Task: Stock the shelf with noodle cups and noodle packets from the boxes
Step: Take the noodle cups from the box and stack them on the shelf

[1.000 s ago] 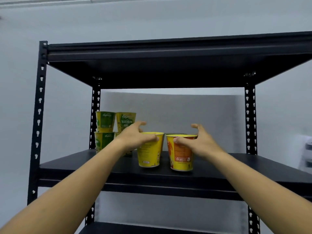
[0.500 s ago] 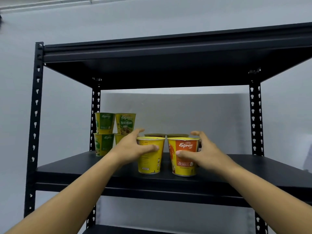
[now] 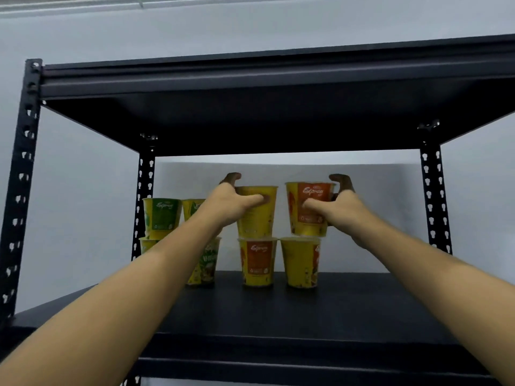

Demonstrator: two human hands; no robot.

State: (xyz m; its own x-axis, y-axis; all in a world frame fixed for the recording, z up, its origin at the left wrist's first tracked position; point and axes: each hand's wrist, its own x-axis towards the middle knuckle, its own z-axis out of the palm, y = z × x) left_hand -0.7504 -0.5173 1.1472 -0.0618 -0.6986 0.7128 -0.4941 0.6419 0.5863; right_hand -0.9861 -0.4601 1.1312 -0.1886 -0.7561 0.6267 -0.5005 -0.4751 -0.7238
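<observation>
My left hand [image 3: 226, 201] grips a yellow noodle cup [image 3: 257, 215] and holds it just above a red-and-yellow cup [image 3: 257, 261] standing on the black shelf board [image 3: 306, 310]. With thumb in front and fingers behind, my right hand [image 3: 338, 206] grips a red-and-yellow cup [image 3: 308, 208] held a little above another yellow cup [image 3: 301, 263]. Whether the held cups touch the lower ones is unclear. Green-and-yellow cups [image 3: 161, 217] stand stacked two high at the back left, partly hidden by my left arm.
The upper shelf board [image 3: 278, 118] hangs close over the raised cups. Black perforated posts [image 3: 432, 196] stand at the back corners, with another post [image 3: 19, 190] at the front left. The right half of the shelf board holds nothing.
Both hands have lifted their cups off the shelf front and carried them back and up, over two cups standing deeper on the shelf. The camera has moved closer.
</observation>
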